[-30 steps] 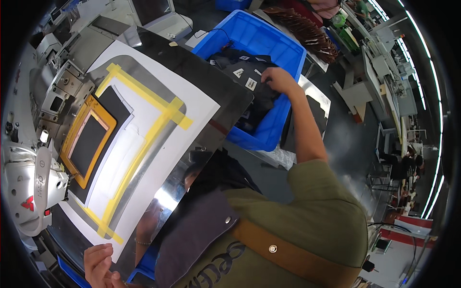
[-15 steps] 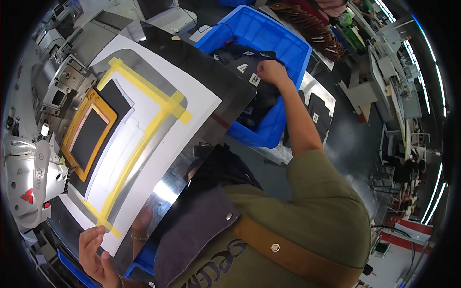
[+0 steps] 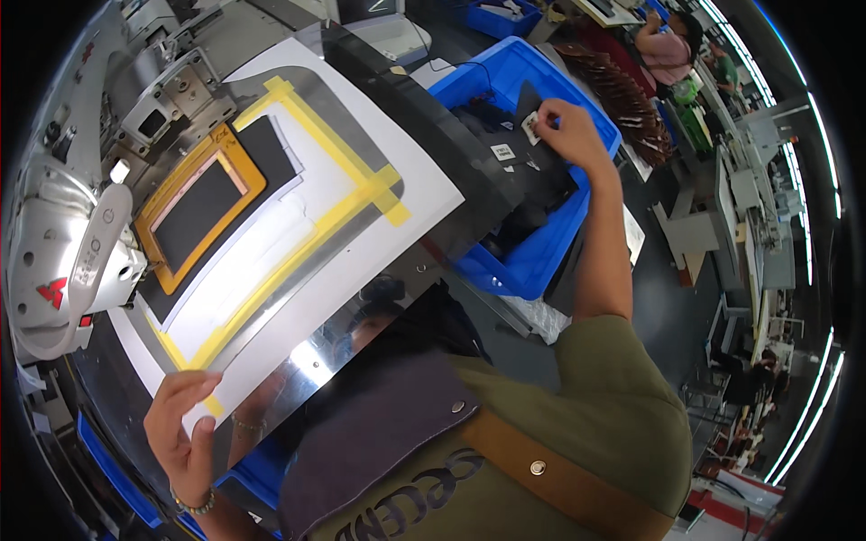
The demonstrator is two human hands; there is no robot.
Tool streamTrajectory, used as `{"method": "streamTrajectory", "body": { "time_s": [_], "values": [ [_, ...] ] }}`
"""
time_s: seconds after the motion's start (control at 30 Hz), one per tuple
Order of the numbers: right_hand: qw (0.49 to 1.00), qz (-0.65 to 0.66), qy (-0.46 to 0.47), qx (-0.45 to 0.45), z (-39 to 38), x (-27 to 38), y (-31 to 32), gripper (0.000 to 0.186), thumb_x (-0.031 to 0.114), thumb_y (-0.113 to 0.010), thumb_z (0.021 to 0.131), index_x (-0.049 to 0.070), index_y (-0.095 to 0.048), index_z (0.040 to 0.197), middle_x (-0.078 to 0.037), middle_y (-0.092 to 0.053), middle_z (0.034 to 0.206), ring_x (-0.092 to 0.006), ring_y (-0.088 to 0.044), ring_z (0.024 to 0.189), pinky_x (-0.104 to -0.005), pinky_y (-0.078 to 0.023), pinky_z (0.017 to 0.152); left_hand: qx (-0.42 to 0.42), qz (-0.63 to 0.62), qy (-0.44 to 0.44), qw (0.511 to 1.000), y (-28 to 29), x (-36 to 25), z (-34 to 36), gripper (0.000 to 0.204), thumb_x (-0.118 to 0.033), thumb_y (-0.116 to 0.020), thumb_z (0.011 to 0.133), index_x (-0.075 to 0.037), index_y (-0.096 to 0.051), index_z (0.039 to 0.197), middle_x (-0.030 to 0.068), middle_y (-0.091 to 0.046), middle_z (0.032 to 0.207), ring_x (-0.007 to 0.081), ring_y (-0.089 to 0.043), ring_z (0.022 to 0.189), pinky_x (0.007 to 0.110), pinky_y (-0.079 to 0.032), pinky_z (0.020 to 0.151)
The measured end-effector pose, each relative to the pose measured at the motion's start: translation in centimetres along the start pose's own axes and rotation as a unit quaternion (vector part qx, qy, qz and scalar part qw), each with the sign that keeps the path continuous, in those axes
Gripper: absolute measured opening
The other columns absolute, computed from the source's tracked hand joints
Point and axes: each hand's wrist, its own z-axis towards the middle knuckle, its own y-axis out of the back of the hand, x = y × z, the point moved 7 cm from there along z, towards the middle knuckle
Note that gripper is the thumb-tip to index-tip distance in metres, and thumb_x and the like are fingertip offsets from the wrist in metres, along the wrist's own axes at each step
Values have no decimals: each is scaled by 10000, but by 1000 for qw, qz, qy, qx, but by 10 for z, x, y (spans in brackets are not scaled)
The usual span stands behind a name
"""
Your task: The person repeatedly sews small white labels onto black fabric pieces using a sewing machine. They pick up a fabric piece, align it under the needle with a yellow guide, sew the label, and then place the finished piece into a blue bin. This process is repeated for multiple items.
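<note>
Since the earlier frame, our right hand (image 3: 570,135) has come up from the heap, and it now raises a dark labelled piece (image 3: 529,105); our left hand (image 3: 185,424) has moved up around the near corner of the white sheet (image 3: 410,180), and our whole view has turned a little.

At half past one, our right thumb and forefinger close on the piece beside its white label (image 3: 530,129), the other fingers curled in. At eight o'clock, our left fingers stand half open, well apart from the thumb, with the sheet's corner between them; we cannot tell whether they press on it.

The sheet lies on a dark, glossy worktop (image 3: 419,126), marked out with yellow tape (image 3: 338,158). Towards ten o'clock, a yellow frame (image 3: 250,187) rests on a black panel (image 3: 275,149), beside a white machine (image 3: 68,261). The held piece is above the blue bin (image 3: 591,117), near one o'clock, over dark pieces (image 3: 523,185) heaped inside. Beyond the bin we see a brown stack (image 3: 613,99) and a person in a pink top (image 3: 667,59); between three and four o'clock, another person sits in dark clothes (image 3: 749,383).

The held piece points its narrow tip towards twelve o'clock; its visible long axis runs roughly from twelve to six, its lower end partly hidden.
</note>
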Motion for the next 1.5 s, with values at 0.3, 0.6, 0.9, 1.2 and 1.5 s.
{"method": "streamTrajectory", "body": {
  "time_s": [0.3, 0.6, 0.9, 1.2, 1.5],
  "values": [
    [960, 134, 236, 70, 3, 264, -9, 157, 83, -760, 807, 27, -683, 932, -55, -634, 763, -191, -597, 714, -328, -480, 667, -41, -309, 131, 941, -84, 33, 77, 483, -143, -683, 980, 13, -536, 1413, 123, -668, 1240, 155, -653, 1063, 293, -542, 879],
    [899, 105, 421, 53, -21, 354, -63, 141, 90, -753, 838, 69, -693, 963, -65, -648, 839, -276, -619, 822, -397, -469, 728, -114, -402, 191, 888, -90, 71, 85, 376, -287, -542, 1086, 18, -614, 1294, 64, -706, 1128, 102, -665, 999, 274, -547, 934],
    [915, 153, 358, 105, -9, 351, -83, 94, 79, -696, 868, 57, -679, 958, -77, -644, 882, -290, -605, 863, -413, -482, 750, -182, -482, 217, 829, -75, 85, 62, 337, -300, -533, 1088, -7, -670, 1181, 68, -712, 1087, 122, -687, 997, 258, -551, 870],
    [896, 215, 365, 137, -7, 364, -92, 88, 78, -722, 881, 27, -684, 942, -76, -586, 805, -229, -551, 768, -344, -438, 709, -146, -543, 193, 804, -77, 96, 58, 122, -211, -670, 1021, -89, -661, 1023, -12, -690, 1003, 79, -652, 902, 240, -520, 842],
    [889, 217, 355, 193, -4, 365, -112, 83, 119, -706, 903, 50, -660, 898, -68, -609, 825, -247, -565, 805, -372, -455, 707, -126, -442, 244, 854, -66, 95, 55, 164, -247, -627, 1049, -97, -640, 984, -68, -592, 890, 28, -528, 781, 207, -489, 808]
  ]
}}
